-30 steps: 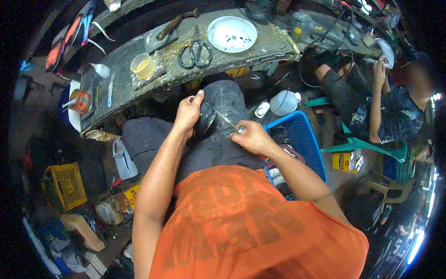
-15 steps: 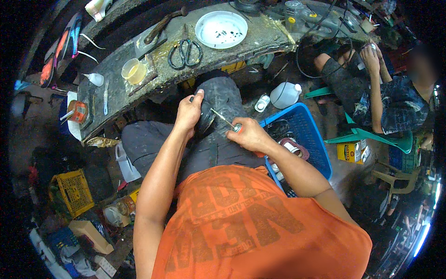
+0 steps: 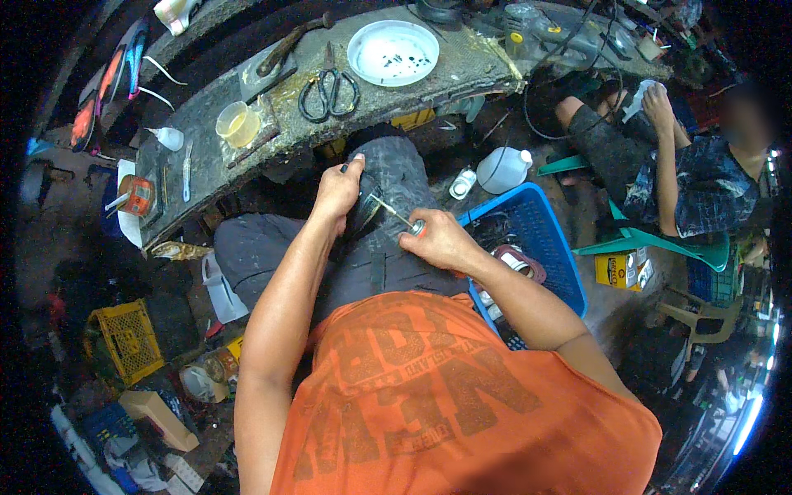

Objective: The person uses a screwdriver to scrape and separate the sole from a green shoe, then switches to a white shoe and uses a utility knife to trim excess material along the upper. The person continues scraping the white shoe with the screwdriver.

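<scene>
Over my knee, my left hand [image 3: 338,191] is closed around a dark piece [image 3: 368,208], perhaps a shoe; the hand and the dark trousers behind it hide its outline. My right hand [image 3: 439,238] grips a thin-shafted hand tool [image 3: 393,212] by its round-ended grey and orange handle. The shaft points up and left, its pale tip at the dark piece near my left fingers. Whether the tip touches or enters it I cannot tell.
Ahead, the worn bench [image 3: 280,136] carries scissors [image 3: 328,95], a white basin [image 3: 393,53], a yellowish plastic cup [image 3: 238,125] and an orange can [image 3: 136,196]. A blue basket [image 3: 575,262] and a translucent jug [image 3: 505,170] stand right. A seated person [image 3: 685,177] holds white cloth.
The tool and my right hand have shifted slightly left, while the dark piece has turned a little in my left hand. At right, the other person's white cloth has come into fuller view.
</scene>
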Tool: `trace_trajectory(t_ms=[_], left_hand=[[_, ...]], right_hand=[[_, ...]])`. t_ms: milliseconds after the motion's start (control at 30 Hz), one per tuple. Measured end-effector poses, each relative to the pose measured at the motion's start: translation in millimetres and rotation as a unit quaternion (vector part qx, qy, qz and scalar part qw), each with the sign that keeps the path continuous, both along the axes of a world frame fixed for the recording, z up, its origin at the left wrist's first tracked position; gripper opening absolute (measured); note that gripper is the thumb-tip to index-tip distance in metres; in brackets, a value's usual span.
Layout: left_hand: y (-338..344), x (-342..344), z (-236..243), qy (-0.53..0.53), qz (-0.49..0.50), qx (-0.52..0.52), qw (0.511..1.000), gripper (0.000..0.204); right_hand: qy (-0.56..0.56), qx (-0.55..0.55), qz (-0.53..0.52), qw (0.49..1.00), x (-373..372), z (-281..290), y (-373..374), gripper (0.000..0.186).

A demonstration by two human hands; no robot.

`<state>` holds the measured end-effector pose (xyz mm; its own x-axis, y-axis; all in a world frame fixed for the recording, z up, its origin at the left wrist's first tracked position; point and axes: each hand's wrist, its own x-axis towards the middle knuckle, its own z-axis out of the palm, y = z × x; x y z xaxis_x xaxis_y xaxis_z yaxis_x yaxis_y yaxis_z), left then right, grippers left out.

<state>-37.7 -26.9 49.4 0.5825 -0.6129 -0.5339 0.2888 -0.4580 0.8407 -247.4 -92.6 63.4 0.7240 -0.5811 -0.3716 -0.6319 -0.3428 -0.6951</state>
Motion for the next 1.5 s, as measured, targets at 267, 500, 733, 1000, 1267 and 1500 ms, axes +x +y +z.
trace_trajectory(t_ms=[267, 500, 733, 1000, 1267, 1500], left_hand=[[0, 0, -8, 0.002, -0.007, 0.004, 1.000, 0.047], [31, 22, 6, 0.010, -0.188, -0.068, 0.980, 0.054], [49, 13, 50, -0.338, -0.336, -0.048, 0.878, 0.049], [45, 15, 67, -0.290, -0.295, 0.030, 0.910, 0.061], [36, 15, 7, -0.097, -0.245, 0.059, 0.963, 0.053], [14, 4, -20, -0.223, -0.158, -0.031, 0.961, 0.055]], right_hand=[[0.008, -0.007, -0.003, 1.000, 0, 3, 4, 0.054], [-0.057, 0.134, -0.032, 0.989, -18, -3, -10, 0.039], [-0.092, 0.200, -0.097, 0.971, -29, -2, -11, 0.025], [-0.111, 0.208, -0.060, 0.970, -20, 21, -13, 0.027], [-0.019, 0.182, -0.071, 0.981, -25, 7, 1, 0.058], [0.013, 0.158, -0.092, 0.983, -16, 7, -11, 0.052]])
